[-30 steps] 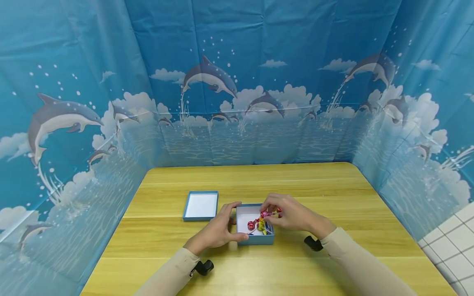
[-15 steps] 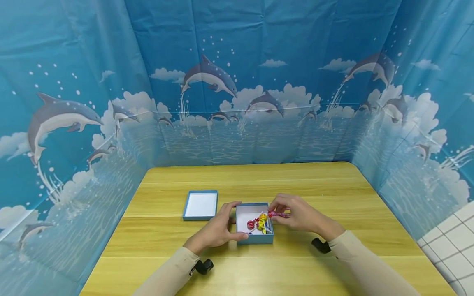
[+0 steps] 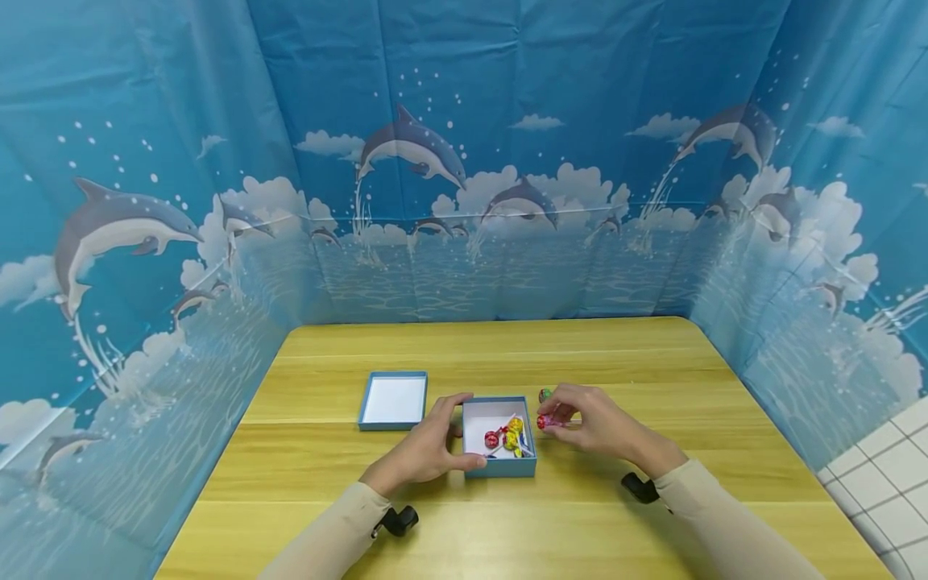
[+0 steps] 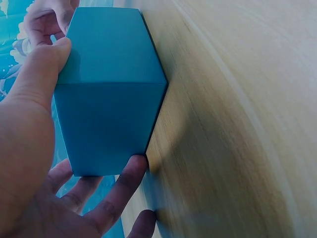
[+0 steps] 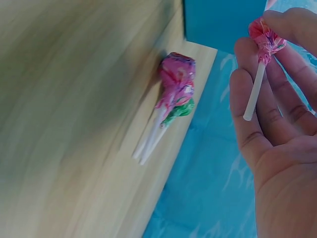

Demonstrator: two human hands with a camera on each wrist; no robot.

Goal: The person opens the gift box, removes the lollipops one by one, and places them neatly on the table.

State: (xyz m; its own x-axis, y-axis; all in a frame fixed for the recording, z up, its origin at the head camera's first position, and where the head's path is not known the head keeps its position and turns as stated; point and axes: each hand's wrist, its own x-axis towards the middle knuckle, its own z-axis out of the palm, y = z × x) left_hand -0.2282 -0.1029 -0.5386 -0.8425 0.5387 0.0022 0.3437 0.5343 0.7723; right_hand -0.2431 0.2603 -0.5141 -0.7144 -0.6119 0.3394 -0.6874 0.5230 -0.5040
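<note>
An open blue box [image 3: 500, 467] sits on the wooden table [image 3: 507, 346] with several wrapped lollipops [image 3: 505, 437] inside. My left hand [image 3: 438, 441] grips the box's left side, thumb on the near corner; in the left wrist view the thumb and fingers clasp the box [image 4: 111, 89]. My right hand [image 3: 580, 419] is just right of the box and pinches a pink-wrapped lollipop [image 3: 545, 421] by its head [image 5: 265, 35], stick pointing down. Two more lollipops, pink [image 5: 176, 74] and green [image 5: 181, 110], lie together on the table beside the box [image 5: 223, 20].
The box's blue lid [image 3: 393, 400] lies upside down to the left of the box. A dolphin-print blue curtain [image 3: 464, 161] walls the table at the back and on both sides. A white tiled surface [image 3: 892, 475] shows at the far right.
My right hand has drawn a pink lollipop out of the box and carried it right, past the box's wall. The left hand has kept its hold on the box.
</note>
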